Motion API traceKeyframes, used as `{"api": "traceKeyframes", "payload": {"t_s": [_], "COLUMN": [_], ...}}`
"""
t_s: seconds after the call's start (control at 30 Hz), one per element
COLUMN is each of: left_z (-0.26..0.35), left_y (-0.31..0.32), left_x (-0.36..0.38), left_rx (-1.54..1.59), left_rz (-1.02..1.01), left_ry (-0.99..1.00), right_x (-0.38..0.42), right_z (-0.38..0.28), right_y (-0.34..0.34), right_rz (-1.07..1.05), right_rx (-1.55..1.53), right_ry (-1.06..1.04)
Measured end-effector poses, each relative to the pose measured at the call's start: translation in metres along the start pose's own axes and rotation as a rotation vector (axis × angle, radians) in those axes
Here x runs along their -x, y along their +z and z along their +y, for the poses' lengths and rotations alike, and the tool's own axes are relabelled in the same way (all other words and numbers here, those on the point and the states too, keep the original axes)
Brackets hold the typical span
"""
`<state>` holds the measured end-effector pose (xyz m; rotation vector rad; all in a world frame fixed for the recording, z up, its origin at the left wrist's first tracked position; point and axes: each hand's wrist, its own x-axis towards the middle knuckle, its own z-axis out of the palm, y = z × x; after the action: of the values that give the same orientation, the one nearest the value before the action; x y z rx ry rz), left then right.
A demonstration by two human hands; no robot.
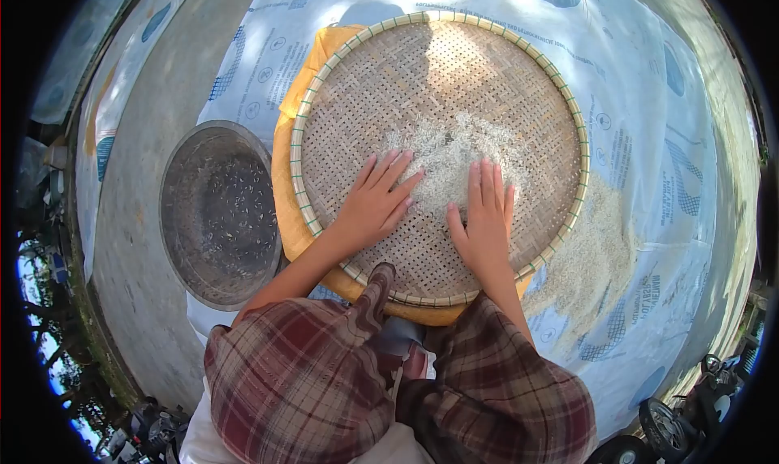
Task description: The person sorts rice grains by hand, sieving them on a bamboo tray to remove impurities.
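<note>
A wide round woven bamboo tray [365, 75] lies in front of me, its rim bound with green ties. Pale grains that look like rice [442, 152] are spread in a loose patch near its middle. My left hand [377, 196] rests palm down with fingers apart at the left edge of the grains. On the right side of the patch, my right hand [485, 212] lies flat, fingers stretched forward and thumb out. Neither hand grips anything. What lies under the palms is hidden.
Left of the tray stands a dark metal basin [174, 221] with scattered grains inside. A yellow sack [286, 172] shows beneath the tray. More grains [596, 253] lie on the printed white-blue sheet [649, 139] at right. A motorbike [669, 427] is at the lower right.
</note>
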<state>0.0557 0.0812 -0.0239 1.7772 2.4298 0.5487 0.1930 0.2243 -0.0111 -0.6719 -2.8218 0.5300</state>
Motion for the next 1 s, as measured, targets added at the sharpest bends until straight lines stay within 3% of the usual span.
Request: {"api": "traceKeyframes", "payload": {"t_s": [0.13, 0.2, 0.23, 0.3, 0.37, 0.4, 0.47, 0.5, 0.53, 0.57, 0.63, 0.7, 0.77, 0.8, 0.93, 1.0], "left_z": [-0.023, -0.04, -0.048, -0.058, -0.056, -0.055, -0.054, -0.056, -0.063, -0.073, -0.09, -0.11, -0.102, -0.099, -0.062, -0.099], "left_y": [-0.035, -0.055, -0.063, -0.074, -0.068, -0.063, -0.056, -0.053, -0.052, -0.051, -0.058, -0.074, -0.074, -0.074, -0.054, -0.047], "left_x": [0.028, 0.035, 0.037, 0.041, 0.045, 0.045, 0.045, 0.044, 0.047, 0.052, 0.059, 0.066, 0.07, 0.065, 0.053, 0.072], "left_rx": [-0.117, -0.193, -0.193, 0.06, -0.037, -0.13, -0.006, 0.114, 0.11, 0.296, 0.486, 0.289, 0.264, 0.259, 0.482, 0.454], "left_rz": [0.351, 0.486, 0.485, 0.26, 0.193, 0.128, 0.158, 0.186, 0.189, 0.272, 0.36, 0.612, 0.62, 0.631, 0.671, 0.692], "left_ry": [-0.315, -0.611, -0.613, -1.013, -0.935, -0.852, -0.895, -0.932, -0.933, -0.937, -0.942, -0.994, -0.988, -0.959, -0.978, -0.958], "right_x": [0.02, 0.028, 0.038, 0.048, 0.052, 0.061, 0.078, 0.081, 0.08, 0.077, 0.069, 0.062, 0.059, 0.051, 0.06, 0.06], "right_z": [0.004, 0.023, 0.038, 0.053, 0.055, 0.058, 0.063, 0.064, 0.061, 0.057, 0.031, 0.015, 0.012, 0.016, 0.053, 0.025], "right_y": [-0.027, -0.04, -0.044, -0.052, -0.065, -0.053, -0.021, -0.018, -0.018, -0.02, -0.031, -0.032, -0.026, -0.032, -0.06, -0.05], "right_rz": [0.186, 0.309, 0.387, 0.462, 0.081, 0.082, 0.287, 0.286, 0.316, 0.343, 0.259, 0.168, 0.1, 0.175, 0.127, 0.121], "right_rx": [-0.03, -0.018, 0.06, 0.138, -0.087, -0.087, -0.58, -0.582, -0.74, -0.896, -0.874, -0.861, -0.72, -0.795, -0.82, -0.721], "right_ry": [0.195, 0.392, 0.453, 0.511, 1.0, 1.0, 0.817, 0.814, 0.864, 0.91, 0.898, 0.897, 0.694, 0.833, 0.967, 0.763]}}
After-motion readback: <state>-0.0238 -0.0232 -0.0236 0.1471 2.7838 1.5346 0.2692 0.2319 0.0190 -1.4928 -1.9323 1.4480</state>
